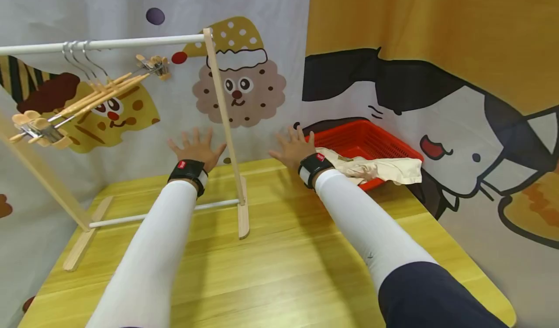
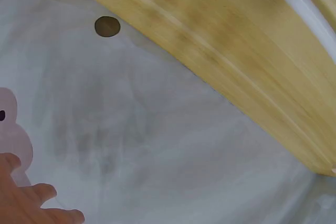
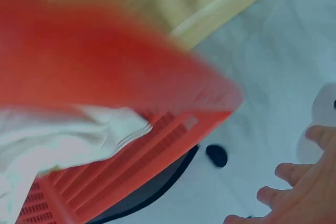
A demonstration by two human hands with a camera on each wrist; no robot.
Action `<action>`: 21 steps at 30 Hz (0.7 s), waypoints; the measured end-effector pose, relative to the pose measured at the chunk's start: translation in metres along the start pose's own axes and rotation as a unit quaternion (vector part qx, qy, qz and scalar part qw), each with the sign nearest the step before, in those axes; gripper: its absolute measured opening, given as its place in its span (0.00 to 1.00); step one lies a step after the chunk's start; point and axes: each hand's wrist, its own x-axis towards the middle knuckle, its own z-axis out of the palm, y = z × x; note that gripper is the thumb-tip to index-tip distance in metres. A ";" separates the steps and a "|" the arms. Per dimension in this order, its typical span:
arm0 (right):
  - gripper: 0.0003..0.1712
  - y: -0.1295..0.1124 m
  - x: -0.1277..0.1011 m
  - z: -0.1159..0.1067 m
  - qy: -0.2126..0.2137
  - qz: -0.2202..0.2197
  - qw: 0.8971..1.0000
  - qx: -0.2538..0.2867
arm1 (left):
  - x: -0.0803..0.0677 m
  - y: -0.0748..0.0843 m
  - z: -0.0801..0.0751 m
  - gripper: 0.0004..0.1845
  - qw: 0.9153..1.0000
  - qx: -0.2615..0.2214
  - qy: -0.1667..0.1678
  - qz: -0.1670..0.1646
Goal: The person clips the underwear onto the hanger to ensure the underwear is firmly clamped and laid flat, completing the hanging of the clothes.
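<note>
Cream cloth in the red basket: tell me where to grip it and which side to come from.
I'd pinch the cream cloth by its right-hand end, coming from above and the near side with the right hand. That end spreads out over the near rim of the red basket, so it looks easier to catch than the bunched part.

No legible text; red tags (image 1: 320, 157) on black wrist straps (image 1: 311, 167) perhaps lettered, too small to read.

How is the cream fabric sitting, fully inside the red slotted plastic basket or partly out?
Partly out: in the head view, the cream fabric lies across the red slotted plastic basket, one end reaching over its rim.
</note>
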 end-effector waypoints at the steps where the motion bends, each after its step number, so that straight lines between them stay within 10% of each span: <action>1: 0.44 0.005 0.001 -0.001 -0.001 0.002 1.000 -0.007 | -0.001 -0.002 0.001 0.43 1.000 0.000 0.004 0.001; 10: 0.44 0.084 -0.012 -0.023 -0.039 0.084 0.995 -0.038 | -0.012 -0.025 0.010 0.39 0.998 -0.010 0.061 0.034; 21: 0.47 0.148 -0.055 -0.025 -0.199 0.106 0.974 0.040 | -0.069 -0.053 0.033 0.35 0.988 -0.070 0.114 0.076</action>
